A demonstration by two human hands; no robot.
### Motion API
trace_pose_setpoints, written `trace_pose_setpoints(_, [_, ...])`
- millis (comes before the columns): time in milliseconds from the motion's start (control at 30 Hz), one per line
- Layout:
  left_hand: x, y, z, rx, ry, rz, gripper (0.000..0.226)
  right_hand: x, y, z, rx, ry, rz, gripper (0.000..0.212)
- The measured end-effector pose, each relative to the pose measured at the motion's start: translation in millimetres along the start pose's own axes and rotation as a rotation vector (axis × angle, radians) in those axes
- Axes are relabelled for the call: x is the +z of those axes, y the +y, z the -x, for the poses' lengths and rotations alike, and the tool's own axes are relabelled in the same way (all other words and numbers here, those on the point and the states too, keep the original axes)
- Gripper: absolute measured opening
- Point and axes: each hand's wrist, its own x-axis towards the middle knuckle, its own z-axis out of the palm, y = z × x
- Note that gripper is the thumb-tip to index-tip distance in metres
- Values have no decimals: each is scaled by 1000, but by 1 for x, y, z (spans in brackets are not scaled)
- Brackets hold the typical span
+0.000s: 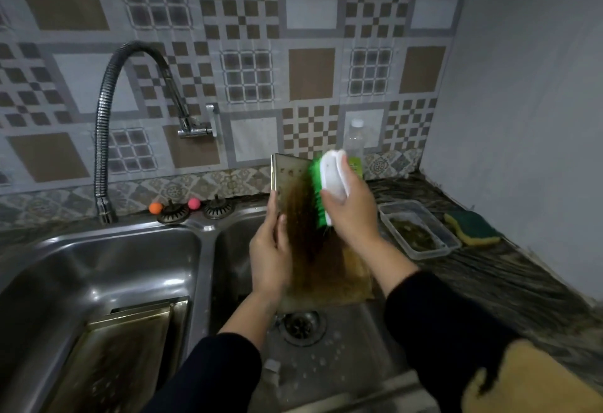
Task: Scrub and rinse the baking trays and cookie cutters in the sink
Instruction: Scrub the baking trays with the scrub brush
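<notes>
Tray (295, 217) upright; L hand (269, 256) fingers grip edge, R hand (350, 213) fingers clutch brush (331, 181).

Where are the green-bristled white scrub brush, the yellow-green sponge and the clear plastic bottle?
green-bristled white scrub brush (332, 178): head view, white back.
yellow-green sponge (473, 228): head view, green top.
clear plastic bottle (355, 138): head view, body.

One baking tray (306, 233) stands tilted on end over the right sink basin (342, 341), its metal face streaked with dark brown grime, cleaner and speckled near the top edge. Green bristles of a white-backed scrub brush (326, 184) press against its upper right side. Over in the left sink basin (98, 266), more trays (124, 357) lie stacked at a slant, dull metal and stained brown, their rims showing at the top.
</notes>
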Motion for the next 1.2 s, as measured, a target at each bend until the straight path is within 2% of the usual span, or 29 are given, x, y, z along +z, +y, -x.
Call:
trace_pose_setpoints(67, [7,2,1,-4,23,-2,46,-11,2,-15,22,-25,59,73])
trace_pose_setpoints(133, [8,2,-5,-12,63,-11,46,-13,13,8,29,-76,76,75])
trace_pose_setpoints(233, [-1,-3,-18,17,119,-88,47,-7,37,78,-33,-165,-102,75])
trace_pose_setpoints(300, [-3,-5,-22,19,117,-125,48,-8,50,94,-66,-187,-146,75])
trace_pose_setpoints(467, [22,8,-2,30,54,-151,49,-24,31,12,76,-40,48,75])
trace_pose_setpoints(533, [33,9,7,60,9,-242,52,-33,17,-16,61,-2,70,71])
trace_pose_setpoints(667, [50,11,16,226,-26,-498,60,-32,-3,-24,-8,-59,140,68])
trace_pose_setpoints(800, [59,7,19,267,-108,-797,85,-24,-3,-22,102,1,107,62])
trace_pose_setpoints(833, [59,5,21,273,-121,-830,83,-23,-2,-21,119,13,113,58])
trace_pose_setpoints(933, [55,13,26,297,-145,-837,58,-23,2,-20,118,16,114,53])
trace_pose_setpoints(1000, [48,17,23,167,-157,-674,51,-26,4,-25,102,18,85,52])
trace_pose_setpoints(1067, [38,12,11,-54,-134,-506,50,-28,1,-31,91,29,37,51])
trace_pose_setpoints(1200, [3,-7,-15,-398,-215,-515,58,-22,-11,-33,41,21,-110,44])
